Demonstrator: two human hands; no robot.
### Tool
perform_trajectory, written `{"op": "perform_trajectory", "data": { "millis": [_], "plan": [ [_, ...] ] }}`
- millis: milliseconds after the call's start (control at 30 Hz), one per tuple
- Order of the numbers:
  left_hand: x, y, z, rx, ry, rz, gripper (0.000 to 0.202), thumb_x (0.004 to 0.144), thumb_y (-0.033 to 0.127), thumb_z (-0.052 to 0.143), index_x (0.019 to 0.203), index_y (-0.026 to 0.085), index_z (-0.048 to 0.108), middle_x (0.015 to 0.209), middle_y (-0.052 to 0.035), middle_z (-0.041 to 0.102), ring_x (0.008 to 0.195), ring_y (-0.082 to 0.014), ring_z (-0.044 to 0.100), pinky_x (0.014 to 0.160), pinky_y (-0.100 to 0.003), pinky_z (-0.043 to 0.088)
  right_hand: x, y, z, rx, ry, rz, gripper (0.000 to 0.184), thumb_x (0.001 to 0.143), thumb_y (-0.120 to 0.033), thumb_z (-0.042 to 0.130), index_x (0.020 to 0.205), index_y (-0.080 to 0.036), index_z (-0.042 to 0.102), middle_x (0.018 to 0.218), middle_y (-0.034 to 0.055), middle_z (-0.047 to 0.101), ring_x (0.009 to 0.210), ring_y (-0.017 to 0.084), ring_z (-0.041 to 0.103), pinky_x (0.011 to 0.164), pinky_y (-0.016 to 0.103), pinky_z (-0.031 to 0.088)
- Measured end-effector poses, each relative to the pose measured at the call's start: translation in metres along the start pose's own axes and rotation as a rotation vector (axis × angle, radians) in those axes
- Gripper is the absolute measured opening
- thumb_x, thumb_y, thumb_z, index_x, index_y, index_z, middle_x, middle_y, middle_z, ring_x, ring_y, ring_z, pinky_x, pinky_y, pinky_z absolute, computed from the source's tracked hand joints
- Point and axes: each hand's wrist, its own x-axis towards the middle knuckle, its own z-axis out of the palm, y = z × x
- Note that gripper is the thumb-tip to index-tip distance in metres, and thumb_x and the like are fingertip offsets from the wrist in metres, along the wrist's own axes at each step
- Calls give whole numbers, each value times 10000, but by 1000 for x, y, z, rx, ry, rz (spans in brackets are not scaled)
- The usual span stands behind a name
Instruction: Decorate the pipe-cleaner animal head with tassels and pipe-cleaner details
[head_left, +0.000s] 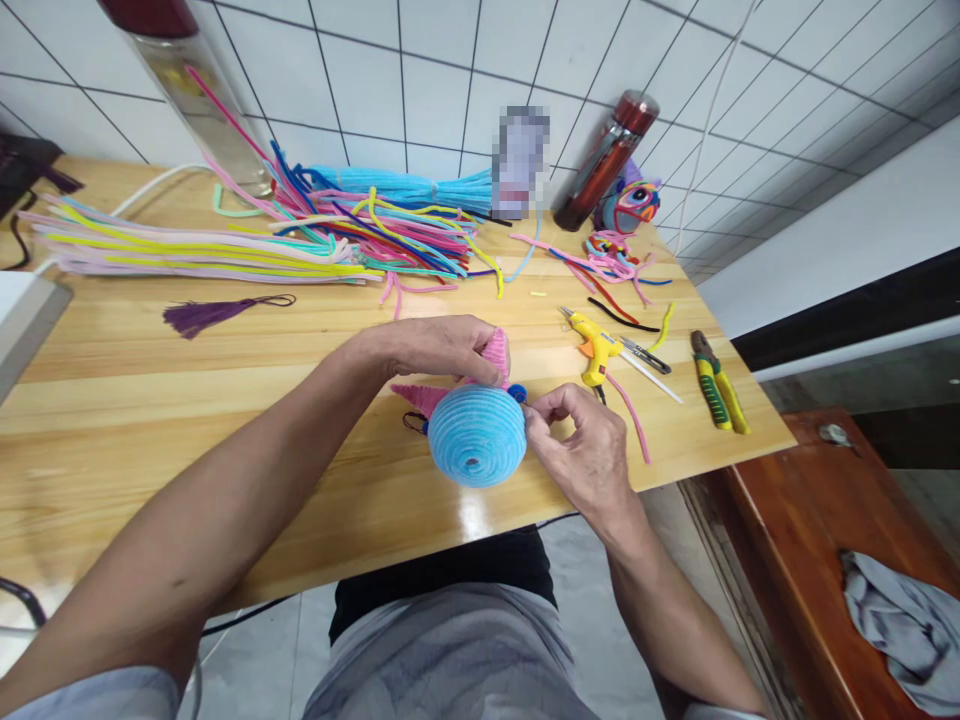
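Observation:
A light blue ball wound from pipe cleaner [477, 435] with pink pointed parts [424, 396] is held just above the wooden table [225, 420]. My left hand [431, 346] is closed over its top, fingers on the upper pink piece. My right hand [581, 440] is closed in a pinch at the ball's right side, by a small dark blue bit [519, 393]. A yellow glue gun [596, 350] lies just right of my hands.
Several coloured pipe cleaners [247, 245] are heaped across the back of the table. A purple tassel [202, 315], pliers [716, 385], scissors [645, 352], two bottles [607, 160] and a finished figure [634, 205] are there too. A reddish bench [810, 520] with grey cloth stands right.

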Motion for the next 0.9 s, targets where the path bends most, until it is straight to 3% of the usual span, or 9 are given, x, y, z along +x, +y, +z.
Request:
{"op": "perform_trajectory", "data": {
  "millis": [733,900],
  "plan": [
    [1,-2,-1,15,3,7,203,734,362,772,760,196,657,817,-6,729,795,-177,667,660,-270,460,1,-1,1,51,-6,34,152,907,-167,631,778,-247,639,724,-17,687,645,150,610,640,302,515],
    [1,-3,-1,10,21,10,201,737,372,774,781,200,679,852,-14,746,821,-186,669,696,-282,480,-1,4,1,211,62,190,74,937,-252,676,864,-244,689,789,-1,739,626,142,615,603,294,515]
  ]
}}
